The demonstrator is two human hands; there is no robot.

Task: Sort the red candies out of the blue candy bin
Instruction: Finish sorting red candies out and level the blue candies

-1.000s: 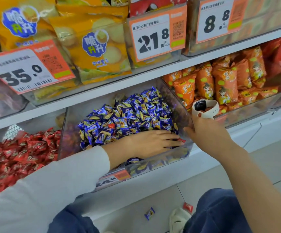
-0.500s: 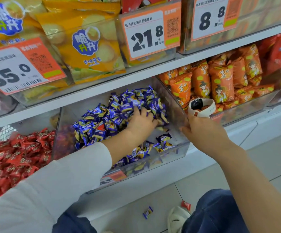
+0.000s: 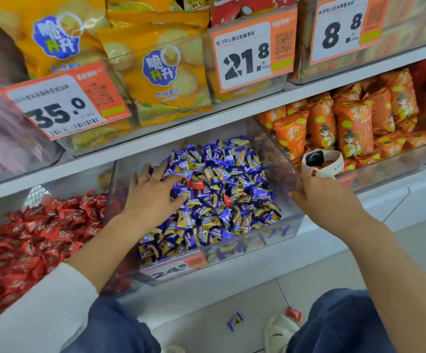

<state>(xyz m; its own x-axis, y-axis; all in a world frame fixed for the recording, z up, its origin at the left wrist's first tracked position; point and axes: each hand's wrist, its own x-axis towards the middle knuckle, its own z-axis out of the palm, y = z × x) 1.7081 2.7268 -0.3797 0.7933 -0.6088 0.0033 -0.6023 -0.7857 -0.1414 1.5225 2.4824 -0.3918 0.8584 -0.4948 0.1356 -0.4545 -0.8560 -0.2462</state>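
White shop shelves [image 3: 232, 115] (price-tagged) above pale tiled floor [image 3: 423, 245]

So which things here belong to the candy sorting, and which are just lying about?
Job:
left hand spread on blue candies
red candy among them
clear bin, right hand on its rim
red candy bin

Lying about:
smartwatch
orange snack bags
price tags

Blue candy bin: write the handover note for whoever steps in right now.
Left hand: open, spread flat on the blue candies.
Right hand: holding the blue candy bin at its right wall.
Visible in the pile: one red candy by the left fingertips, a second red candy further right.
Red candy bin is to the left.
Done: reds exposed.
Left: pick out both, then dig for more.
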